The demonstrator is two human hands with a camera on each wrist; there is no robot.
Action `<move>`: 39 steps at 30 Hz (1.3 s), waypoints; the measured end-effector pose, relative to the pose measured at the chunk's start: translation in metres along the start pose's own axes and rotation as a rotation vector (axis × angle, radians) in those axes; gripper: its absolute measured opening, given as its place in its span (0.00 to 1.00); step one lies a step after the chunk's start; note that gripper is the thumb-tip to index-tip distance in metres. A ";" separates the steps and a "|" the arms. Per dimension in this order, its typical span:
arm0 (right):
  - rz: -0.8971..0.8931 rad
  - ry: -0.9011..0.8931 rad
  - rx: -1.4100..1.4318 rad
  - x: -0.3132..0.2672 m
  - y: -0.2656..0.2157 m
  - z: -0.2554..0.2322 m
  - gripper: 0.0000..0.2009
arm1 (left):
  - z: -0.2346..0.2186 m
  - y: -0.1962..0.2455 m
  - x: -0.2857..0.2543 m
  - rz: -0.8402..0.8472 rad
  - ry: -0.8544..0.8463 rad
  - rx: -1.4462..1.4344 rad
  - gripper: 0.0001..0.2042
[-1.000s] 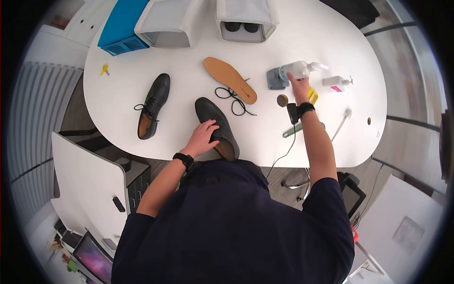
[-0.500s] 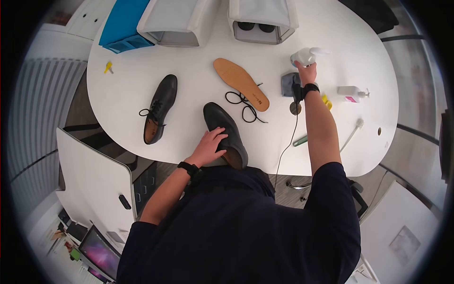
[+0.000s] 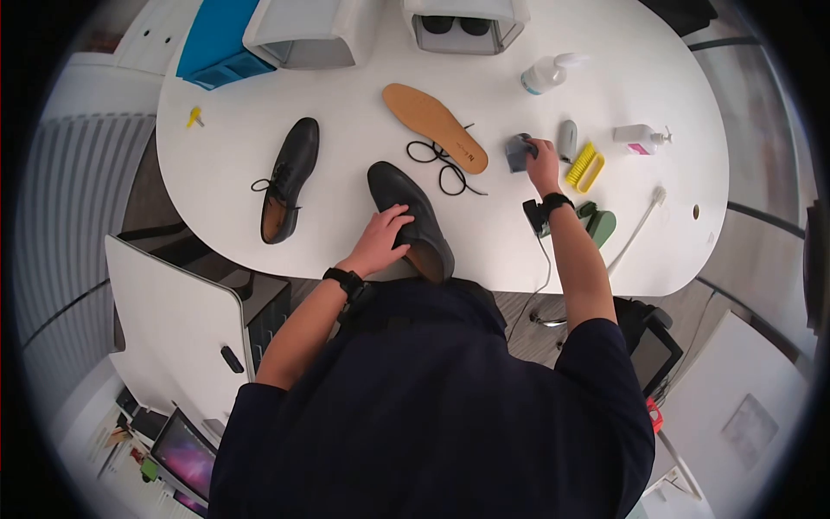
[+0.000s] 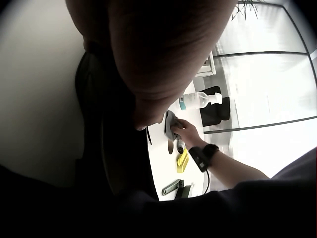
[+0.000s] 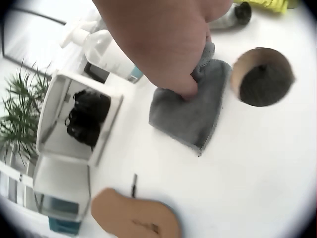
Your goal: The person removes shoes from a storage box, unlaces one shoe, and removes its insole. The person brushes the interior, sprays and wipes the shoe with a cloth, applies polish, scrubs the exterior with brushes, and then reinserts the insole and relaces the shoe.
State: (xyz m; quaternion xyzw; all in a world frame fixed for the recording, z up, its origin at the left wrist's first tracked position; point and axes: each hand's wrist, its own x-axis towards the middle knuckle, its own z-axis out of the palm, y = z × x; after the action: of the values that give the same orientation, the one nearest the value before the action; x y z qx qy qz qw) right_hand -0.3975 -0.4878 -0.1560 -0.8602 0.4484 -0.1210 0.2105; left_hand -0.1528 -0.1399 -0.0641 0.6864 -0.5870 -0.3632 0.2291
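Observation:
A black leather shoe without laces lies at the table's near edge. My left hand rests on it with its fingers spread over the upper, near the opening. In the left wrist view this hand fills the top, with the dark shoe below it. My right hand pinches a grey cloth between thumb and fingers at the right of the table. A round tin with a dark inside lies beside the cloth.
A tan insole and black lace lie beyond the shoe; a laced black shoe sits left. On the right are a pump bottle, grey tube, yellow brush, white bottle and green-handled tool.
My right hand has set the clear pump bottle upright farther back, let go of it, come back nearer and taken hold of the grey cloth. The left hand stays on the shoe.

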 end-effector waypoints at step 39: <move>0.107 -0.761 0.633 -0.223 -0.128 -0.009 0.21 | 0.015 -0.001 -0.024 0.024 -0.002 -0.159 0.27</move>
State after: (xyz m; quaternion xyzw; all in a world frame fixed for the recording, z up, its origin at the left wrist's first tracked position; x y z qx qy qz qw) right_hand -0.4356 -0.2410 -0.0916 -0.7130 0.3247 0.0827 0.6159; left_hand -0.1646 -0.1148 -0.0694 0.6584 -0.5648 -0.4067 0.2866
